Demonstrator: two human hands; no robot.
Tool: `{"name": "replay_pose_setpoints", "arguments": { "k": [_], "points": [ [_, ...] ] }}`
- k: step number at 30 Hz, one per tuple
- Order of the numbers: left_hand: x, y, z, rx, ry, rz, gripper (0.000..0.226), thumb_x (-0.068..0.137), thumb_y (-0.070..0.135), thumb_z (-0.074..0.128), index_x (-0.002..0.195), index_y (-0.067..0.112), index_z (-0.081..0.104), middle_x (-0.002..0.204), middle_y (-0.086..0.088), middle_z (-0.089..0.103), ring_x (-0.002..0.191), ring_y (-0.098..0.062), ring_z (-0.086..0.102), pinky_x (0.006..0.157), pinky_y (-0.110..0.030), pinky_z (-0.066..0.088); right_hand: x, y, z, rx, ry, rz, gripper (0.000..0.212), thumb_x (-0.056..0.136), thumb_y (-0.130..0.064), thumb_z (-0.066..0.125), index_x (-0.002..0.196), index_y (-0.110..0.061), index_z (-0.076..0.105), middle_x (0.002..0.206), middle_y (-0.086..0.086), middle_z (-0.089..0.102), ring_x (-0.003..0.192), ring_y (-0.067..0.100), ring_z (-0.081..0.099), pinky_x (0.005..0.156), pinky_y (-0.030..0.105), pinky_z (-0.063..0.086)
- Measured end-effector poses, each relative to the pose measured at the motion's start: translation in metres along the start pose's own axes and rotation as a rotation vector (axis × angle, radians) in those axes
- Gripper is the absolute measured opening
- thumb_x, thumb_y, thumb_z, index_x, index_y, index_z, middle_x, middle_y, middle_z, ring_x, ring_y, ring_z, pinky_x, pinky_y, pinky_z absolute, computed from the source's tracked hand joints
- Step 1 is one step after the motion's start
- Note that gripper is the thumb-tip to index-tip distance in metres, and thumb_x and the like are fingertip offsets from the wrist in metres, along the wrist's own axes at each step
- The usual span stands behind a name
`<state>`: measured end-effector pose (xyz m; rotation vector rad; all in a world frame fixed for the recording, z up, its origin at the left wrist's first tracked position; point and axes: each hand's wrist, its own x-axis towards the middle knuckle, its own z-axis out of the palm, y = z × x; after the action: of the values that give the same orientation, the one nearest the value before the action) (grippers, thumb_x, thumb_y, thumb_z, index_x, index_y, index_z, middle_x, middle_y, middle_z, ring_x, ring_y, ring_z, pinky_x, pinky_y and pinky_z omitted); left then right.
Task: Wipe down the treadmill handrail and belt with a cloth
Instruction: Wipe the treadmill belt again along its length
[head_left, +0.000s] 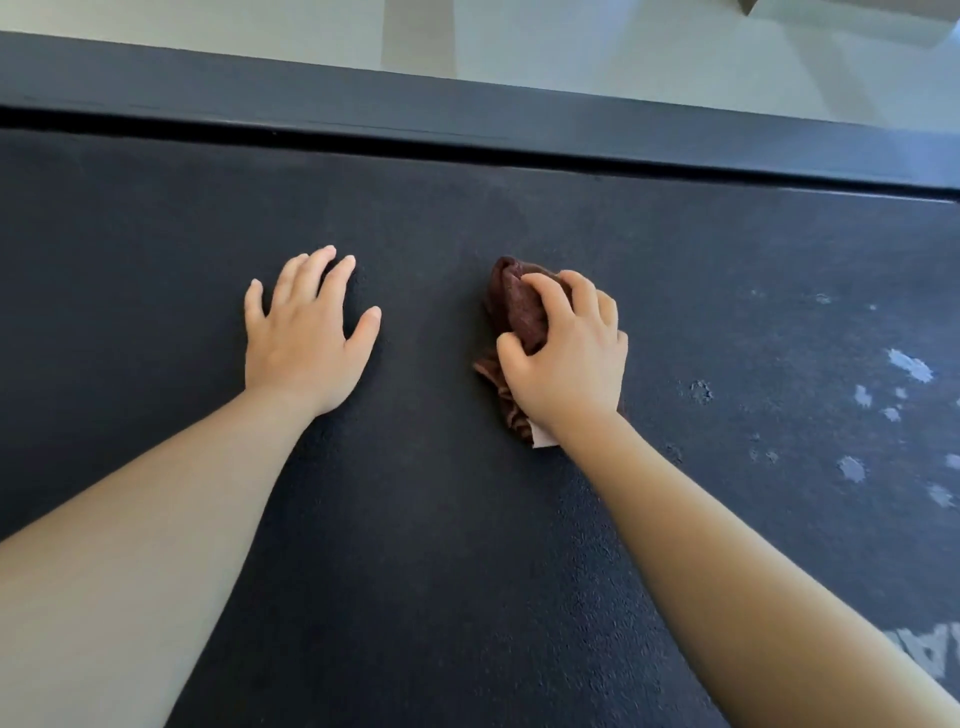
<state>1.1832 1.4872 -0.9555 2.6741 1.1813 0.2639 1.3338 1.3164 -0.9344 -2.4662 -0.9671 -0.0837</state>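
Observation:
The black textured treadmill belt (441, 519) fills most of the view. My right hand (569, 358) presses down on a bunched dark brown cloth (519, 312) near the belt's middle, fingers curled over it. A pale tag of the cloth shows under the wrist. My left hand (306, 332) lies flat on the belt to the left of the cloth, palm down and fingers spread, holding nothing. No handrail is in view.
A smooth black side rail (467, 111) runs along the belt's far edge, with a narrow gap between them. Beyond it lies pale floor (623, 47). Worn whitish patches (909, 366) and part of a printed mark dot the belt at the right.

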Motion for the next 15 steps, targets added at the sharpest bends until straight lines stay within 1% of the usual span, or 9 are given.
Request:
{"name": "replay_pose_setpoints", "arguments": {
  "k": [3,5,9,12,15],
  "points": [
    [0.000,-0.002,0.002,-0.006,0.028,0.006,0.057,0.093,0.048,0.034,0.143,0.021,0.030,0.154,0.003,0.023,0.142,-0.017,0.013,0.114,-0.051,0.006,0.009,-0.005,0.005,-0.010,-0.006,0.025,0.055,0.076,-0.047,0.049,0.129,-0.033,0.049,0.137,-0.005,0.042,0.124,0.022,0.035,0.096,0.048,0.037],
    [0.001,-0.002,0.003,-0.011,0.028,0.018,0.058,0.093,0.048,0.033,0.144,0.021,0.030,0.154,0.003,0.022,0.143,-0.018,0.012,0.114,-0.052,0.006,0.005,-0.006,0.007,-0.021,0.026,0.054,0.054,0.077,-0.046,0.050,0.130,-0.032,0.049,0.138,-0.003,0.042,0.125,0.024,0.035,0.097,0.049,0.037],
    [-0.004,0.000,-0.001,-0.007,-0.014,0.044,0.057,0.095,0.046,0.031,0.145,0.019,0.027,0.156,0.001,0.018,0.144,-0.020,0.009,0.114,-0.051,0.004,-0.031,-0.021,0.004,-0.030,0.021,0.099,0.056,0.079,-0.045,0.054,0.132,-0.030,0.046,0.141,-0.002,0.038,0.125,0.025,0.033,0.096,0.048,0.037],
    [-0.021,0.000,-0.006,-0.024,-0.058,0.145,0.054,0.096,0.041,0.034,0.144,0.018,0.031,0.155,0.001,0.021,0.144,-0.022,0.011,0.114,-0.052,0.007,-0.083,-0.028,-0.010,-0.019,-0.033,-0.005,0.056,0.077,-0.045,0.053,0.131,-0.029,0.048,0.139,-0.002,0.039,0.123,0.024,0.033,0.091,0.045,0.036],
    [-0.045,0.008,-0.007,-0.039,-0.074,0.231,0.053,0.095,0.042,0.035,0.143,0.020,0.034,0.154,0.002,0.024,0.143,-0.020,0.013,0.114,-0.053,0.008,-0.127,-0.013,-0.031,-0.017,-0.089,-0.156,0.060,0.073,-0.046,0.049,0.130,-0.029,0.049,0.139,-0.002,0.040,0.123,0.025,0.035,0.088,0.043,0.037]
  ]
}}
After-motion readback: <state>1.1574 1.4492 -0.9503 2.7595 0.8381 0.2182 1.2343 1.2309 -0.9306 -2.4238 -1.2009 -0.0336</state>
